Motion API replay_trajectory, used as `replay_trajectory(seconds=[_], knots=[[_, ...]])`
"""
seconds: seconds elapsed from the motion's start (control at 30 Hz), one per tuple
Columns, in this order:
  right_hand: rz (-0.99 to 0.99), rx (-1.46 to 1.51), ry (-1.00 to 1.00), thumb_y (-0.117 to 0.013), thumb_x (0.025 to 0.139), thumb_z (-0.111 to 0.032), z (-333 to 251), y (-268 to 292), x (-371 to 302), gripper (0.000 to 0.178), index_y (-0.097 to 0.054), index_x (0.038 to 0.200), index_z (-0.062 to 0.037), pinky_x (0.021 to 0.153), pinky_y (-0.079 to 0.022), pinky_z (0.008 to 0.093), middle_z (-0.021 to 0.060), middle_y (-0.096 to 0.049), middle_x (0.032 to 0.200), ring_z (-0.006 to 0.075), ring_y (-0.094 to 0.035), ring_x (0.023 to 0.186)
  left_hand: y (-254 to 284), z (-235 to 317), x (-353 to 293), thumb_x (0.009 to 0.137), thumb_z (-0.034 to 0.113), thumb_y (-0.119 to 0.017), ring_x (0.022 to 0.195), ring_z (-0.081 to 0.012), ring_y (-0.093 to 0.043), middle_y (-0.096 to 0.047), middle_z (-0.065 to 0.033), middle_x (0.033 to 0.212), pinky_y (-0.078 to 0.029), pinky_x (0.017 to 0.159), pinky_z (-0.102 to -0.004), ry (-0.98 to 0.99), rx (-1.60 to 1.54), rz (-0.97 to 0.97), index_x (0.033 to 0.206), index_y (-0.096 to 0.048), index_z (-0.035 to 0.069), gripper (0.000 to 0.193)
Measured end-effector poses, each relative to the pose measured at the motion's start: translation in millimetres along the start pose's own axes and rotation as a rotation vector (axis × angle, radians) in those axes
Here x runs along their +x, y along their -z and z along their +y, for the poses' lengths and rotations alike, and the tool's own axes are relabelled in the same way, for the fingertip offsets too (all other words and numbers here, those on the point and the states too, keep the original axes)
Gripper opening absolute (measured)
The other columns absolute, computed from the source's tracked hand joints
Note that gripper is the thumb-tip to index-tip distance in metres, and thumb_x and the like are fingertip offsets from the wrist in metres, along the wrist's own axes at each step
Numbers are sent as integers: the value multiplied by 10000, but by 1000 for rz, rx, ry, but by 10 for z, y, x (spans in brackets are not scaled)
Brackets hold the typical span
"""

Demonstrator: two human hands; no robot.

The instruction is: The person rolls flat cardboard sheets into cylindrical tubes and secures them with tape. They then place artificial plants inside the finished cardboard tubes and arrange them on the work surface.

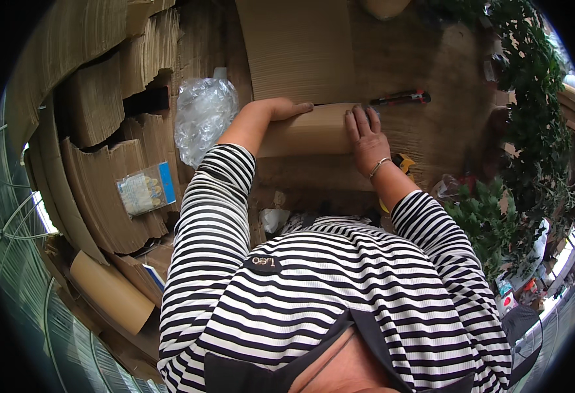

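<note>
A brown corrugated cardboard piece (310, 134), bent or folded over, lies across the table in front of me. Its left end is under my left hand (282, 109), whose fingers reach along the far edge. On its right end rests my right hand (367, 134), with the fingers curled over the top and the thumb hidden. Both hands grip the piece. Beyond it stretches a wide corrugated sheet (300, 52); whether the two are joined, I cannot tell. A black and red utility knife (401, 97) lies just past my right fingers.
Crumpled clear plastic (205, 114) lies left of my left forearm. Torn cardboard stacks (107, 190) fill the left side, with a small clear packet (146, 190) on top. A yellow and black tool (403, 167) sits by my right wrist. Green artificial foliage (529, 98) lines the right.
</note>
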State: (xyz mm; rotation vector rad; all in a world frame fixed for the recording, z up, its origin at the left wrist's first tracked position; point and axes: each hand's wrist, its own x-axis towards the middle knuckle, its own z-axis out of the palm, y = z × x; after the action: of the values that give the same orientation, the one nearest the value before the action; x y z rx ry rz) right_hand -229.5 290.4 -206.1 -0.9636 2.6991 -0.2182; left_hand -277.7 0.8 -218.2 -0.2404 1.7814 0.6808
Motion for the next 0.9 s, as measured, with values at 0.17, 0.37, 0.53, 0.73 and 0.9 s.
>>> replay_trajectory(seconds=[0.17, 0.37, 0.53, 0.73, 0.9], knots=[[-214, 76, -33, -754, 753, -158, 34, 338, 271, 904, -293, 1528, -100, 1016, -534, 445, 127, -334, 1541, 437, -315, 1419, 115, 5, 118, 977, 683, -412, 1342, -303, -523, -576, -162, 1437, -384, 1109, -403, 20, -68, 26, 1376, -612, 51, 773], [-312, 126, -43, -786, 701, -132, 59, 546, 584, 963, -285, 1523, -83, 1071, -497, 442, 140, -348, 1535, 409, -307, 1436, 226, -174, 658, 980, 592, -490, 1286, -343, -561, -585, -176, 1412, -432, 1070, -424, -40, 269, 99, 1326, -648, 61, 653], [-364, 116, -48, -895, 608, -282, 187, 477, 744, 1111, -293, 1516, -60, 1124, -432, 467, 192, -375, 1523, 440, -353, 1402, 184, 117, 406, 926, 435, -637, 1218, -339, -593, -653, -115, 1290, -465, 1045, -427, -313, 277, 537, 1187, -705, 132, 406], [-421, 141, -60, -904, 584, -340, 274, 440, 894, 1136, -307, 1506, -49, 1121, -433, 454, 205, -376, 1519, 438, -366, 1397, -167, 762, 25, 694, 471, -814, 1301, -355, -519, -558, -198, 1385, -434, 1092, -435, -625, 363, 476, 1308, -569, 10, 806], [-281, 92, -59, -844, 668, -270, 191, 489, 716, 1034, -301, 1527, -82, 1098, -449, 481, 192, -364, 1525, 442, -359, 1402, -302, 771, 53, 629, 480, -823, 1335, -356, -493, -533, -224, 1412, -409, 1118, -448, -572, 445, 555, 1338, -542, -6, 904]])
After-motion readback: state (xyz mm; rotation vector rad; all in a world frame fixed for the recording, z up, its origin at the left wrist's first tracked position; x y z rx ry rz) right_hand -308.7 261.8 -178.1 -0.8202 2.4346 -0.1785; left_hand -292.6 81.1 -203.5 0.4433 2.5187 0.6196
